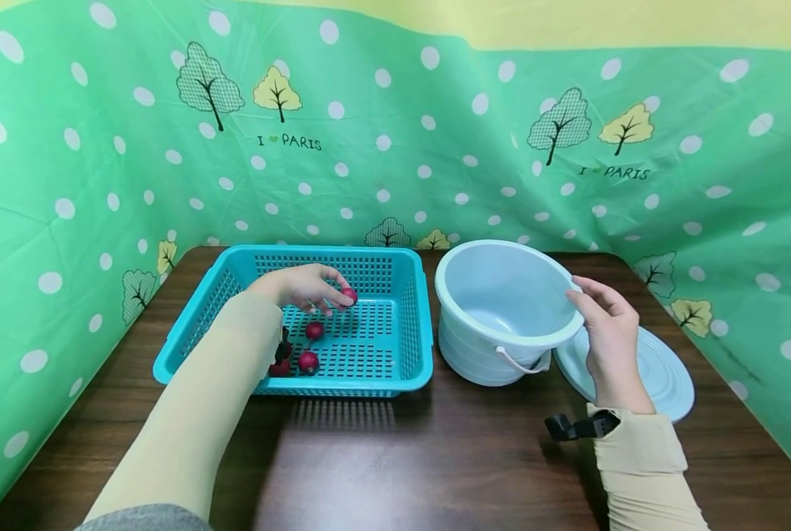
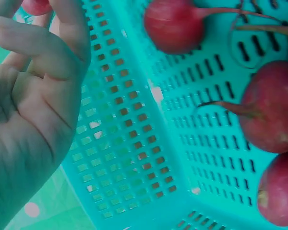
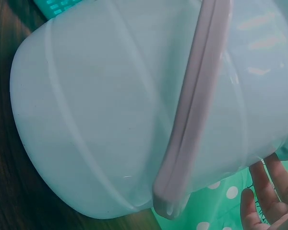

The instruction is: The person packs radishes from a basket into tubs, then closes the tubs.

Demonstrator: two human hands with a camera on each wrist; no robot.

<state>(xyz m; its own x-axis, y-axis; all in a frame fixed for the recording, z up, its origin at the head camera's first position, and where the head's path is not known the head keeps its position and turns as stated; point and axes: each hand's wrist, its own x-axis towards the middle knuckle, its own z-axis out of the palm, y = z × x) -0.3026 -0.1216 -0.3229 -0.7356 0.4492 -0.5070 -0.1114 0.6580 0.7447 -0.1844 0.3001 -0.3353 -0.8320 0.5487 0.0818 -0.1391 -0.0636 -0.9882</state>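
My left hand (image 1: 305, 286) is over the turquoise basket (image 1: 424, 324) and pinches a red radish (image 1: 349, 296) at its fingertips. In the left wrist view that radish (image 2: 37, 5) shows only in part, at the top edge. Several other radishes lie in the basket, among them one radish (image 1: 314, 330) in the middle and another radish (image 1: 308, 362) by the near wall. At the right, my right hand (image 1: 611, 332) grips the rim of a pale blue bucket (image 1: 471, 350), thumb and fingers on its right side. The bucket's inside shows no contents in the head view.
A pale blue round lid (image 1: 661, 376) lies flat on the dark wooden table (image 1: 382, 464), right of the bucket and partly behind my right hand. The bucket's handle (image 3: 194, 110) hangs down its near side. A green patterned cloth (image 1: 382, 110) stands behind the table.
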